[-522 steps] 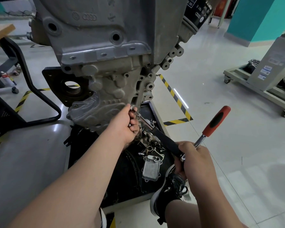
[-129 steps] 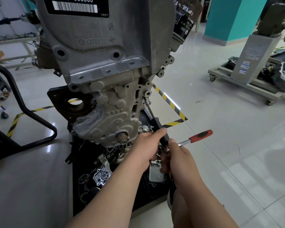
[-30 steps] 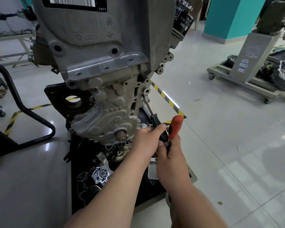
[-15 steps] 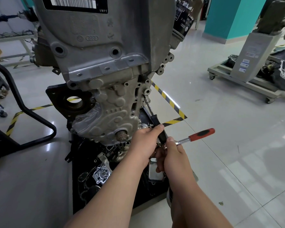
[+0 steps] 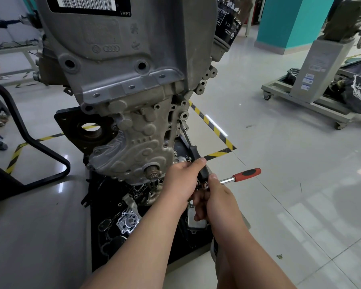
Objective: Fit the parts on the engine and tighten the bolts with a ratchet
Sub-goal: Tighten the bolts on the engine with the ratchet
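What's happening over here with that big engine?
A person is working on an upright engine. Their left hand grips a black-handled extension bar, whose tip sits at a bolt on the engine's side edge. Their right hand holds a ratchet at the bar's near end, with its red handle sticking out to the right. Loose parts lie on the black tray below.

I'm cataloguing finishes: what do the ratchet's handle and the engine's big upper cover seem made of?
Red-and-black ratchet handle: likely matte rubbery plastic grip on a chromed steel shaft, which glints brightly. Grey upper engine cover: probably cast aluminium; dull, grainy surface with cast-in logos.
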`<action>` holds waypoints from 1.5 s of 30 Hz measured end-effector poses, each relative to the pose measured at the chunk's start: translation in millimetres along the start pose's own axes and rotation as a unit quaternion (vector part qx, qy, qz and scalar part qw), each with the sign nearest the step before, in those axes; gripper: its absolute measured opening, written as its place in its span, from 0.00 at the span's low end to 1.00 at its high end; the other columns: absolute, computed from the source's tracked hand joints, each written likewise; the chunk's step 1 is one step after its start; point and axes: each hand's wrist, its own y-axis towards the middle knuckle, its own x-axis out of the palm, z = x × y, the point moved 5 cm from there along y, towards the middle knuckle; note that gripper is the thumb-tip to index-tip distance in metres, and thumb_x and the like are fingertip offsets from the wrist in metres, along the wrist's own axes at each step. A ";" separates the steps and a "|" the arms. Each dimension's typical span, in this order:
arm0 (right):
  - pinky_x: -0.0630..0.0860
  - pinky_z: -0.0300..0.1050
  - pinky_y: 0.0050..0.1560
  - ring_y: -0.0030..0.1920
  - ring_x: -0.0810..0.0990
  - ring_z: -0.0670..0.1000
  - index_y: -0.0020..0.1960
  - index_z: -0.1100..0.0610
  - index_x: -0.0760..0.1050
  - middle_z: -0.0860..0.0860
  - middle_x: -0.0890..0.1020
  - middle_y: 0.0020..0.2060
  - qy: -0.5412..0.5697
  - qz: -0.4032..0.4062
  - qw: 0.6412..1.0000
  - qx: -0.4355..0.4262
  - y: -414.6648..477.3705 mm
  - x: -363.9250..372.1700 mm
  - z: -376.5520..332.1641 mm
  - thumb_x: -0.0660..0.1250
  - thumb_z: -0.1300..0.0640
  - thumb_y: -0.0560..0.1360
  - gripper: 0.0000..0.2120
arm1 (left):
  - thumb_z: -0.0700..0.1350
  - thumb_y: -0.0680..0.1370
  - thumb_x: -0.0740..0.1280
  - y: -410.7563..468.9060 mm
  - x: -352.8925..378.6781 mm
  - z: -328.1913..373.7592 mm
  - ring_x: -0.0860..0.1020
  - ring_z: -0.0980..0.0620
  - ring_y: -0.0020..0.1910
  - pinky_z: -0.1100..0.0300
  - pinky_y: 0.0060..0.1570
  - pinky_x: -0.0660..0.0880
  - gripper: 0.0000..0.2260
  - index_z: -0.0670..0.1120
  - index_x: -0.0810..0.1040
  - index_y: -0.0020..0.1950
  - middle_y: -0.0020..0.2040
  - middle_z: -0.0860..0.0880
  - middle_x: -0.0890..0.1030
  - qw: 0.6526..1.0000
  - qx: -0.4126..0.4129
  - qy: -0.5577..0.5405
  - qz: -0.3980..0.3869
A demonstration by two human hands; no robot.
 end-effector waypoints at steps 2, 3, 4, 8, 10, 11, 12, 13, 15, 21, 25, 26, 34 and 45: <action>0.73 0.40 0.26 0.22 0.72 0.48 0.47 0.66 0.74 0.52 0.78 0.25 -0.029 0.010 0.999 -0.008 1.3 -1.8 1.8 0.50 0.43 0.82 0.27 | 0.54 0.74 0.71 -0.1 0.1 0.9 0.61 0.56 0.18 0.68 0.19 0.59 0.16 0.47 0.70 0.35 0.20 0.56 0.61 1.000 0.002 -0.003 0.002; 0.74 0.42 0.28 0.24 0.74 0.48 0.48 0.65 0.74 0.52 0.79 0.27 -0.038 0.018 0.999 -0.013 2.1 -2.8 3.0 0.50 0.43 0.82 0.26 | 0.53 0.74 0.71 0.0 0.1 1.4 0.61 0.56 0.18 0.68 0.19 0.59 0.16 0.47 0.70 0.35 0.20 0.56 0.61 1.000 0.004 -0.003 0.003; 0.74 0.44 0.31 0.26 0.75 0.48 0.48 0.62 0.74 0.52 0.80 0.29 -0.048 0.028 0.998 -0.018 2.5 -4.0 4.0 0.51 0.42 0.81 0.25 | 0.54 0.74 0.71 0.4 0.1 1.5 0.61 0.56 0.18 0.68 0.19 0.59 0.16 0.47 0.69 0.35 0.20 0.57 0.61 1.000 0.007 0.000 0.004; 0.75 0.48 0.38 0.30 0.77 0.45 0.48 0.52 0.74 0.46 0.81 0.32 -0.089 0.054 0.992 -0.067 1.1 -6.2 0.6 0.54 0.43 0.81 0.16 | 0.54 0.74 0.70 2.1 0.6 1.4 0.61 0.56 0.19 0.67 0.21 0.59 0.18 0.47 0.68 0.33 0.21 0.56 0.62 1.000 0.018 0.014 0.006; 0.77 0.49 0.41 0.34 0.78 0.42 0.53 0.46 0.72 0.45 0.81 0.36 -0.099 0.059 0.988 -0.098 -0.6 -4.9 -2.9 0.55 0.46 0.81 0.08 | 0.54 0.75 0.70 2.9 0.9 0.8 0.63 0.57 0.19 0.68 0.20 0.61 0.16 0.45 0.73 0.35 0.21 0.56 0.65 1.000 0.019 0.019 0.007; 0.77 0.48 0.42 0.37 0.79 0.41 0.55 0.45 0.70 0.44 0.81 0.38 -0.108 0.063 0.986 -0.112 -1.5 -4.6 -4.2 0.56 0.47 0.81 0.06 | 0.54 0.75 0.70 2.8 1.3 0.8 0.65 0.58 0.19 0.69 0.20 0.61 0.15 0.44 0.76 0.37 0.21 0.56 0.67 1.000 0.018 0.018 0.007; 0.77 0.47 0.43 0.39 0.80 0.41 0.56 0.42 0.68 0.43 0.81 0.40 -0.117 0.065 0.983 -0.126 -2.6 -3.9 -5.5 0.56 0.47 0.81 0.05 | 0.54 0.75 0.70 2.9 1.7 0.7 0.66 0.58 0.19 0.69 0.19 0.61 0.15 0.42 0.78 0.39 0.22 0.56 0.68 1.000 0.017 0.016 0.006; 0.75 0.43 0.41 0.40 0.80 0.38 0.56 0.38 0.66 0.41 0.81 0.41 -0.125 0.064 0.980 -0.140 -4.3 -3.0 -7.0 0.56 0.47 0.81 0.05 | 0.54 0.75 0.70 3.4 2.0 0.4 0.66 0.58 0.19 0.69 0.19 0.62 0.16 0.41 0.79 0.40 0.22 0.55 0.69 1.000 0.016 0.013 0.005; 0.70 0.37 0.39 0.42 0.78 0.33 0.53 0.32 0.63 0.38 0.80 0.41 -0.150 0.055 0.975 -0.155 -9.1 0.2 -10.7 0.56 0.47 0.80 0.08 | 0.54 0.74 0.71 3.8 2.4 0.4 0.67 0.57 0.20 0.67 0.21 0.64 0.15 0.42 0.79 0.39 0.22 0.55 0.70 1.000 0.015 0.013 0.003; 0.71 0.38 0.40 0.44 0.78 0.40 0.47 0.19 0.56 0.40 0.78 0.44 -0.194 0.058 0.964 -0.173 -15.0 5.4 -15.2 0.56 0.48 0.81 0.22 | 0.53 0.74 0.71 4.5 2.6 -1.2 0.73 0.60 0.22 0.67 0.26 0.69 0.16 0.51 0.80 0.27 0.21 0.58 0.73 1.000 0.013 0.016 0.000; 0.70 0.34 0.39 0.44 0.77 0.34 0.48 0.23 0.61 0.36 0.79 0.42 -0.142 0.059 0.977 -0.150 -9.7 3.7 -8.7 0.56 0.48 0.81 0.16 | 0.55 0.74 0.70 3.6 1.2 0.7 0.73 0.57 0.25 0.64 0.29 0.69 0.15 0.44 0.82 0.37 0.25 0.54 0.74 1.000 0.012 0.024 0.005; 0.73 0.37 0.42 0.44 0.79 0.37 0.51 0.27 0.63 0.37 0.80 0.43 -0.119 0.056 0.982 -0.135 -6.9 2.7 -6.0 0.55 0.48 0.81 0.13 | 0.56 0.74 0.70 4.1 0.6 0.0 0.71 0.56 0.25 0.64 0.27 0.67 0.17 0.41 0.81 0.41 0.25 0.53 0.72 1.000 0.009 0.023 0.008; 0.67 0.42 0.23 0.21 0.63 0.49 0.41 0.58 0.70 0.51 0.69 0.24 0.217 -0.048 0.973 0.062 -1.3 8.5 0.7 0.52 0.46 0.83 0.20 | 0.59 0.73 0.69 3.1 3.8 -3.6 0.68 0.48 0.17 0.65 0.21 0.65 0.23 0.37 0.77 0.45 0.23 0.43 0.71 0.999 -0.022 -0.003 -0.034; 0.67 0.41 0.23 0.21 0.63 0.50 0.38 0.58 0.71 0.52 0.69 0.23 0.185 -0.058 0.979 0.060 -0.6 9.3 0.6 0.52 0.46 0.83 0.22 | 0.58 0.74 0.68 4.2 4.5 -5.6 0.68 0.47 0.15 0.65 0.20 0.64 0.20 0.39 0.76 0.43 0.23 0.42 0.72 0.999 -0.007 -0.006 -0.031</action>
